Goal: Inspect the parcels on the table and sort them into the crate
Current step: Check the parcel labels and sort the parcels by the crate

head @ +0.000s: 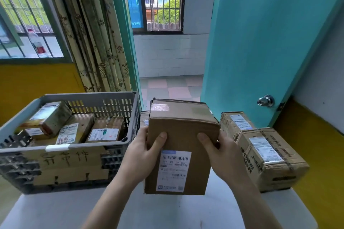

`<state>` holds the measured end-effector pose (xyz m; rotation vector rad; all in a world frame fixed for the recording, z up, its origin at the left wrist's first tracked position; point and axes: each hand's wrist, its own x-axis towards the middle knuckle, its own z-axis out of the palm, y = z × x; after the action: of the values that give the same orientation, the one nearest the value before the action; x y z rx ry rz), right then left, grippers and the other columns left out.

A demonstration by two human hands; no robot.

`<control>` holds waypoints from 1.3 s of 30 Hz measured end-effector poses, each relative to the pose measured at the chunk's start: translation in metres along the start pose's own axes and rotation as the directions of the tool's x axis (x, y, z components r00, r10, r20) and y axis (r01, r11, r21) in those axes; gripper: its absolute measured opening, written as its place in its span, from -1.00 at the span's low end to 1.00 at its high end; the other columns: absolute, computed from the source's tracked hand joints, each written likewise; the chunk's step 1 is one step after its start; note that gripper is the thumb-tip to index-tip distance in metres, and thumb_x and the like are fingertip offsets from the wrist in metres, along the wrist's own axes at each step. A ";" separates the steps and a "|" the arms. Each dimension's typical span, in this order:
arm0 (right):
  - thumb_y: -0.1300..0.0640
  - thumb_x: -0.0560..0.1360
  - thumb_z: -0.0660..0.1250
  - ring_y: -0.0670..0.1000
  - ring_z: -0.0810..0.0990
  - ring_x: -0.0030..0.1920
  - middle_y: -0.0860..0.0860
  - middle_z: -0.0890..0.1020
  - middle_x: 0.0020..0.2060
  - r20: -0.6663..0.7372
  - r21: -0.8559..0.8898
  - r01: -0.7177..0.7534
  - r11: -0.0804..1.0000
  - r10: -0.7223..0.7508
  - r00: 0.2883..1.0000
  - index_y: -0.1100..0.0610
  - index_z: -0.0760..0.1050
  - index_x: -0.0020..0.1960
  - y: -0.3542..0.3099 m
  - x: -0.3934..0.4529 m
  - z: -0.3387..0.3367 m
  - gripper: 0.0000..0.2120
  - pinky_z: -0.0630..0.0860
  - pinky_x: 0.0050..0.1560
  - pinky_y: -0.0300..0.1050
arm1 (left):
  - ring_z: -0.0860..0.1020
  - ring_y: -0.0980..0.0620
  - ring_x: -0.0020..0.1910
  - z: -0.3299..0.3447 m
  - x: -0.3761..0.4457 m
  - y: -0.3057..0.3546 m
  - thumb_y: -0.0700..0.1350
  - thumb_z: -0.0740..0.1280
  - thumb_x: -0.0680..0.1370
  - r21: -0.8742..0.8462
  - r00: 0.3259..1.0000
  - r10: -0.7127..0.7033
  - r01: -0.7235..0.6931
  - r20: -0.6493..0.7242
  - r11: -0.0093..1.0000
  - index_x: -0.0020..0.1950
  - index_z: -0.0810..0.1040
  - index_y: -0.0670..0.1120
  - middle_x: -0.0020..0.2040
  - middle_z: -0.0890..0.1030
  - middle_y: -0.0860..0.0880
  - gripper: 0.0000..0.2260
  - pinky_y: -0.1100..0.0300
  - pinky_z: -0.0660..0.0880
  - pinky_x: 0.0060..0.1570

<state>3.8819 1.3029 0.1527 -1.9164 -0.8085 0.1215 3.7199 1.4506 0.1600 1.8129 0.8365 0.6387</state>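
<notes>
Over the counter [167,210], left hand [143,156] and right hand [221,154] gripped one parcel [183,135] label-up for checking; crate [119,96] already held several parcels, two taped boxes [260,148] still waited right, so roughly midway.

Both bare forearms reach forward from the bottom of the view, angled inward toward each other. The left hand [143,154] is raised with its thumb stretched flat and pointing up, the fingers hidden behind what it grips. The right hand [221,152] mirrors it, thumb laid flat and pointing inward, fingers wrapped out of sight.
</notes>
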 end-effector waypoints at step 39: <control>-0.22 0.55 0.33 -0.07 0.68 -0.05 -0.15 0.72 -0.15 -0.020 0.142 -0.227 0.964 0.232 0.973 -0.10 0.63 -0.06 -0.030 0.001 0.027 -0.78 0.62 0.03 -0.02 | 0.66 0.13 -0.03 -0.035 0.027 -0.004 0.01 0.39 0.62 -0.081 0.996 0.050 -0.043 0.079 0.996 0.07 0.61 0.02 0.05 0.70 0.00 -0.90 0.32 0.57 -0.11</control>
<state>3.8569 1.3316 0.1648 -1.8690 -0.5370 0.2766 3.7092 1.4928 0.1700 1.7784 0.7071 0.6154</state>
